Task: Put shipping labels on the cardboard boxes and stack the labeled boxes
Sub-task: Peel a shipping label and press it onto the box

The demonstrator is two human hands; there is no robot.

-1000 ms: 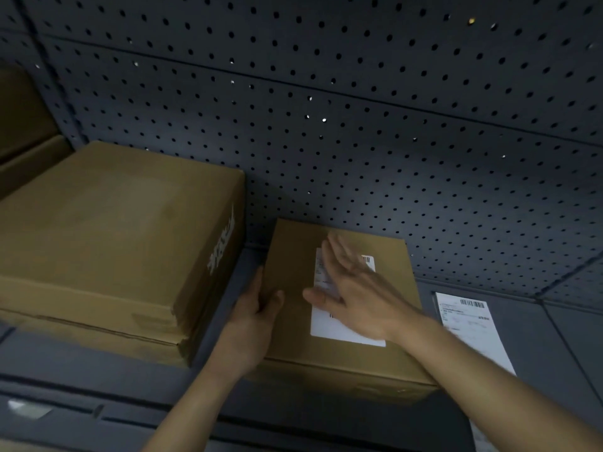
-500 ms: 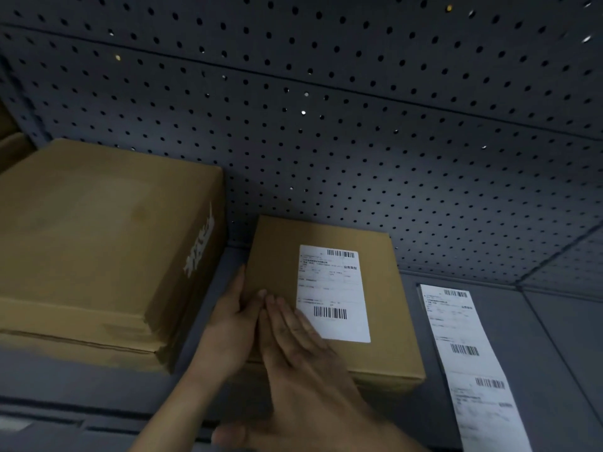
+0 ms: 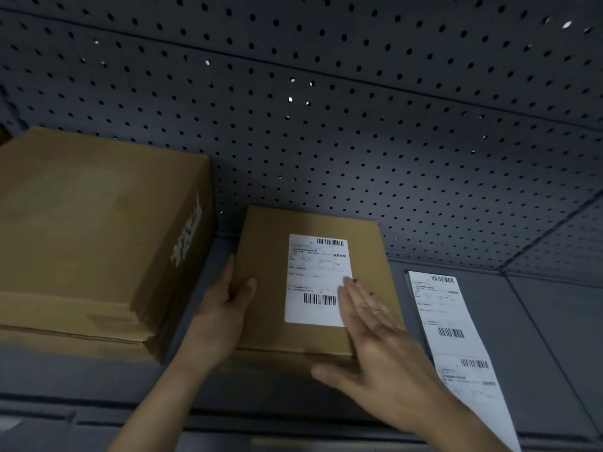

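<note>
Backdrop: dark grey pegboard wall (image 3: 359, 125) is rising behind a dark grey shelf (image 3: 554, 321), in dim light.
Small box (image 3: 267, 256): is lying flat on the shelf near the middle, its far edge close to the wall.
Label (image 3: 316, 275): is sitting on top of the small box, white, with one barcode at the top and another lower down; the print is too small to read.
Left hand (image 3: 222, 318): is gripping the left edge of the small box, thumb curled over the top and fingers running down the side.
Right hand (image 3: 385, 353): is lying flat and holding nothing, fingers straight and close together across the right part of the box top, fingertips (image 3: 347, 288) touching the lower right edge of the label, thumb spread out over the front edge.
Big box (image 3: 81, 223): is standing on the shelf just to the left of the small box, taller, with white print on its right side.
Strip of labels (image 3: 450, 321): is lying on the shelf just to the right of the small box, running toward the front edge, several barcodes showing.
</note>
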